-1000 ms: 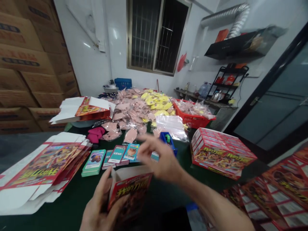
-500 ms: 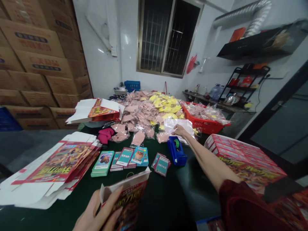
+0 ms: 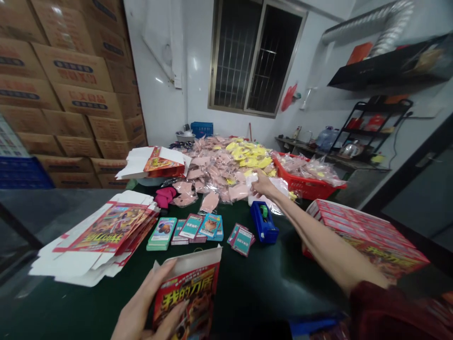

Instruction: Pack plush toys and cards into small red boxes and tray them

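My left hand [image 3: 146, 307] is shut on a red printed carton [image 3: 186, 293] near the bottom of the view, its white flap open at the top. My right hand [image 3: 264, 184] reaches far across the dark green table [image 3: 269, 278] and pinches a crumpled clear plastic bag [image 3: 269, 196]. Just below that hand stands a blue tape dispenser [image 3: 264, 223]. Pink packets [image 3: 212, 177] and yellow packets [image 3: 247, 156] lie heaped behind it. Teal and green cards [image 3: 191, 229] lie in small stacks left of the dispenser.
Flattened printed carton blanks [image 3: 106, 238] lie stacked at the table's left. Assembled red cartons [image 3: 368, 236] stand at the right. A red basket [image 3: 307, 182] of packets sits behind them. Cardboard boxes [image 3: 71, 94] are piled against the back left wall.
My right hand has closed on the clear bag and drawn it toward the dispenser. My left hand has turned the carton so its printed front faces me. The view has shifted slightly.
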### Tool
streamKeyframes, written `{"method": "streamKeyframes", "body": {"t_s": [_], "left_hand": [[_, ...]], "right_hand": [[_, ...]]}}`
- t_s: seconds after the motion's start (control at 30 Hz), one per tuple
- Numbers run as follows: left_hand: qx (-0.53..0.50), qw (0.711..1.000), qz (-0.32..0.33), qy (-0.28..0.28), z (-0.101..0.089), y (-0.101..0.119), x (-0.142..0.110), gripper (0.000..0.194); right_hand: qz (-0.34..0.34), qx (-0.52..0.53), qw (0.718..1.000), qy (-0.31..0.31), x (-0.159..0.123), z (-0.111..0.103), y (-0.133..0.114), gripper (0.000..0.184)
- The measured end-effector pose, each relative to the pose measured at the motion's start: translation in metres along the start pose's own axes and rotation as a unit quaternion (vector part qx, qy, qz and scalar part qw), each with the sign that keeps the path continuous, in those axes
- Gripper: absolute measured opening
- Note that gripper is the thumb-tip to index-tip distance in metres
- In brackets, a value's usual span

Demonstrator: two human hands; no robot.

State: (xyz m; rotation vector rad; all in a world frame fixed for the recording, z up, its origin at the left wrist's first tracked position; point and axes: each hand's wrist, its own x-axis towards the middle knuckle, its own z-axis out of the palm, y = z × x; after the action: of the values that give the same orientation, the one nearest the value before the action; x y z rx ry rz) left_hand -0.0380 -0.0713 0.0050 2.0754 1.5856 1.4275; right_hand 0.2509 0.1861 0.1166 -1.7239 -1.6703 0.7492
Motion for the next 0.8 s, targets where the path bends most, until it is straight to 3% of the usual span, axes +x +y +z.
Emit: {"method": "streamKeyframes", "body": {"t_s": [0.13,0.23,0.3,0.37,0.43,0.5,0.57,0.63,0.7,0.77,0.8], "left_hand": [[-0.107,0.992,-0.068,-0.025,0.003,0.008,0.004,0.064],[-0.168,0.977,-0.125,-0.038,0.001,0.013,0.005,0.067],[-0.193,0.970,-0.146,-0.026,-0.001,0.015,0.003,0.070],[-0.207,0.966,-0.154,-0.011,-0.004,0.016,0.002,0.071],[-0.217,0.963,-0.160,-0.001,-0.007,0.019,0.002,0.074],[-0.234,0.957,-0.169,0.000,-0.009,0.021,0.001,0.077],[-0.256,0.949,-0.181,-0.007,-0.010,0.022,-0.001,0.081],[-0.274,0.941,-0.198,-0.017,-0.011,0.024,-0.003,0.086],[-0.289,0.933,-0.211,-0.023,-0.013,0.027,-0.006,0.092],[-0.309,0.924,-0.225,-0.027,-0.015,0.033,-0.007,0.096],[-0.320,0.917,-0.235,-0.026,-0.016,0.038,-0.008,0.096]], "right_hand": [[0.041,0.133,0.987,-0.085,-0.054,-0.009,-0.008,0.057],[0.080,0.214,0.963,-0.147,-0.107,-0.015,-0.001,0.044],[0.087,0.295,0.930,-0.201,-0.144,-0.018,0.006,0.036],[0.050,0.351,0.894,-0.274,-0.176,-0.019,0.013,0.045],[-0.036,0.305,0.896,-0.321,-0.198,-0.016,0.016,0.061],[-0.129,0.147,0.940,-0.280,-0.207,-0.011,0.016,0.056],[-0.183,-0.093,0.964,-0.166,-0.207,-0.007,0.013,0.031],[-0.200,-0.320,0.925,-0.046,-0.201,-0.008,0.008,0.018],[-0.226,-0.444,0.866,0.049,-0.192,-0.014,0.004,0.018],[-0.286,-0.444,0.840,0.125,-0.181,-0.023,0.003,0.016],[-0.317,-0.403,0.846,0.146,-0.175,-0.029,0.003,0.015]]}}
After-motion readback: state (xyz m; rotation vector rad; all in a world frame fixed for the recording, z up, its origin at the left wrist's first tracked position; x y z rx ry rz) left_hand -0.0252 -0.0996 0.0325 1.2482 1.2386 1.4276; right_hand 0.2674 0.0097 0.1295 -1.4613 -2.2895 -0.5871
